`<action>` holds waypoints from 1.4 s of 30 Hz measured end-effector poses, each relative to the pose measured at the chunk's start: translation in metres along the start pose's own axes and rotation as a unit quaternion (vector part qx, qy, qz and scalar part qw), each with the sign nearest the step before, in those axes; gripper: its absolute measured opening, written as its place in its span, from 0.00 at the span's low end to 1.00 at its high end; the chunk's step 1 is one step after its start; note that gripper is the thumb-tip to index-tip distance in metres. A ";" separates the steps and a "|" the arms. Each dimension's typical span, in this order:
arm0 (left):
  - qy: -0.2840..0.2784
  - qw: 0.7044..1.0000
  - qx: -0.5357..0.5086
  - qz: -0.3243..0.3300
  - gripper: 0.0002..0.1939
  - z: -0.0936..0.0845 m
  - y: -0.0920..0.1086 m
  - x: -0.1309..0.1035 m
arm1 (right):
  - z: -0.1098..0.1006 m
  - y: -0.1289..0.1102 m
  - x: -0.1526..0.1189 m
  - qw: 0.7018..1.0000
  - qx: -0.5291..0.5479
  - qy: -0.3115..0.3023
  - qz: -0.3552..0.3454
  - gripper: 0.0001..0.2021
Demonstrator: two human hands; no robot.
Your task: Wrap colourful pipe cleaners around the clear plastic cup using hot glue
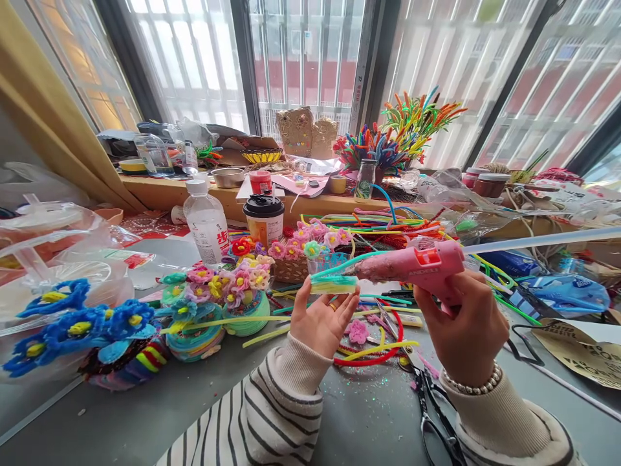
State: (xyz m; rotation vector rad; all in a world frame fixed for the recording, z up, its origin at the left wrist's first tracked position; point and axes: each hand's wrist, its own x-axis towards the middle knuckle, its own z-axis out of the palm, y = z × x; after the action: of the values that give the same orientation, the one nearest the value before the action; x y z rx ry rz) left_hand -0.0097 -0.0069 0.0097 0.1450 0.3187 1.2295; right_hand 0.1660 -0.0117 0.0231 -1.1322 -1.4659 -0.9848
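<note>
My left hand (320, 317), a ring on one finger, holds up a small pipe-cleaner coil (334, 285) in turquoise and pale yellow. A loose turquoise pipe-cleaner end (347, 263) rises from it to the right. My right hand (460, 330) is closed round the handle of a pink hot glue gun (412, 264). The gun's nozzle points left, close to the coil; whether it touches I cannot tell. Out of the gun's back sticks a long translucent glue stick (543, 239). Below the hands lie a pink fuzzy flower (358, 331) and loose red and yellow pipe cleaners (400, 323).
Black scissors (429, 414) lie near my right wrist. To the left stand small pipe-cleaner flower pots (247, 314) and blue flowers (80, 329). Behind are a water bottle (206, 220), a lidded paper cup (264, 220) and bundled pipe cleaners (373, 223). A cluttered sill (233, 197) runs below the window.
</note>
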 end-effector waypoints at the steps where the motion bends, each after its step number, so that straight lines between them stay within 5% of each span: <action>1: -0.001 1.000 0.000 0.000 0.30 0.000 0.000 0.000 | 0.000 0.000 -0.001 1.000 0.000 0.000 0.001 0.13; 42: -0.031 0.999 -0.034 -0.006 0.28 -0.002 0.002 -0.001 | 0.002 0.003 0.000 0.999 0.043 0.024 0.011 0.13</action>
State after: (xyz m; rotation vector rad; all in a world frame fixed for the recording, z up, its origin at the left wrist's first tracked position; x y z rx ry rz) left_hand -0.0125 -0.0071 0.0088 0.1222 0.2222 1.2208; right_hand 0.1684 -0.0091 0.0229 -1.0545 -1.4407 -0.9197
